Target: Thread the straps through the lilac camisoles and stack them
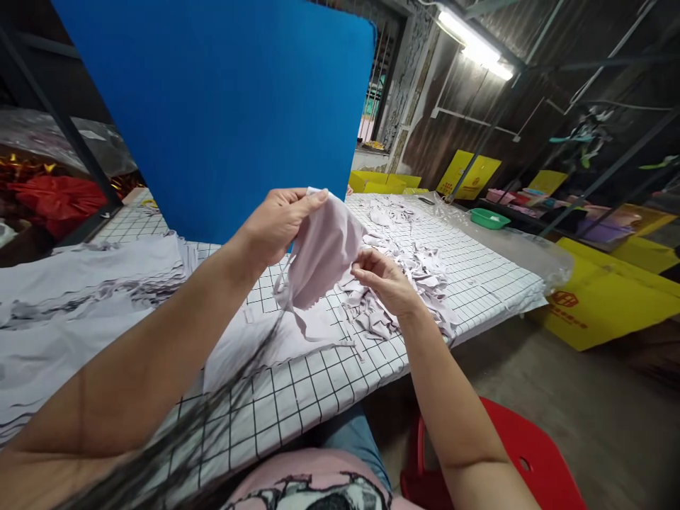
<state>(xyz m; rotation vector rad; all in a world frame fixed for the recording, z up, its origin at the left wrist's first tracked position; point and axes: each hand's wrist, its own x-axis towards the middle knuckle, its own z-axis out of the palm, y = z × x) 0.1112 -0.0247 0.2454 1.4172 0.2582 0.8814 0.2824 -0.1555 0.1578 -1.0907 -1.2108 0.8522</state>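
A pale lilac piece of fabric with a scalloped edge and thin straps (326, 251) is stretched up in front of me, above the table. My left hand (284, 216) pinches its upper edge between thumb and fingers. At its right side, my right hand (385, 280) has its fingertips closed on the fabric's edge; what exactly they grip is too small to tell. Below the raised piece lies another flat lilac cloth (244, 347) on the table. Strands of dark hair cross in front of the cloth and my left forearm.
Stacks of lilac fabric (95, 283) lie at the left. A loose heap of small lilac pieces (425, 276) spreads beyond my right hand on the grid-patterned tablecloth (478, 283). A tall blue board (228, 106) stands behind. Yellow boxes (610, 297) and a red stool (531, 460) are at right.
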